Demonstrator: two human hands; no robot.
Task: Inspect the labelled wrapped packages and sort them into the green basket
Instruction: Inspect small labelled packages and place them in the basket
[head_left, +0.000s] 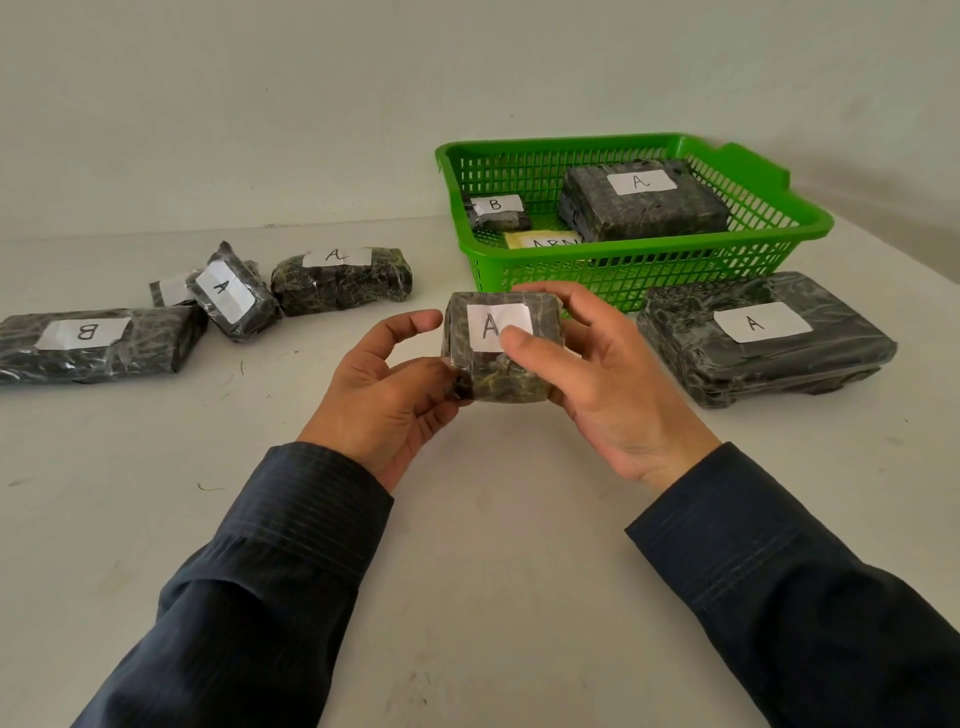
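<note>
Tech 1: Left sleeve (270, 561) and right sleeve (779, 582) filled the lower frame, above the white table (493, 545). State of the hands?

Tech 2: Both gripped the held package (485, 376) at frame centre. The left hand (384, 395) curled its fingers under the lower left corner, with the thumb extended beside the upper left edge. The right hand (587, 384) wrapped round the right side, with its thumb pressed on the white label marked A.

Tech 1: Location of the green basket (649, 275)?

Tech 2: Upper right of the frame, behind the held package. It contained basket package A (644, 208), the smaller basket package B (496, 213) and a yellow item (540, 240) with lettering partly hidden by the rim.

Tech 1: Packages outside it?

Tech 2: The large A package (763, 343) lay at right, just beside the basket's near wall. At left lay the long B package (93, 343) and the tilted A package (234, 291). The tilted one overlapped a half-hidden package (169, 291) whose label could not be read. The rear A package (343, 280) lay just beside them.
</note>
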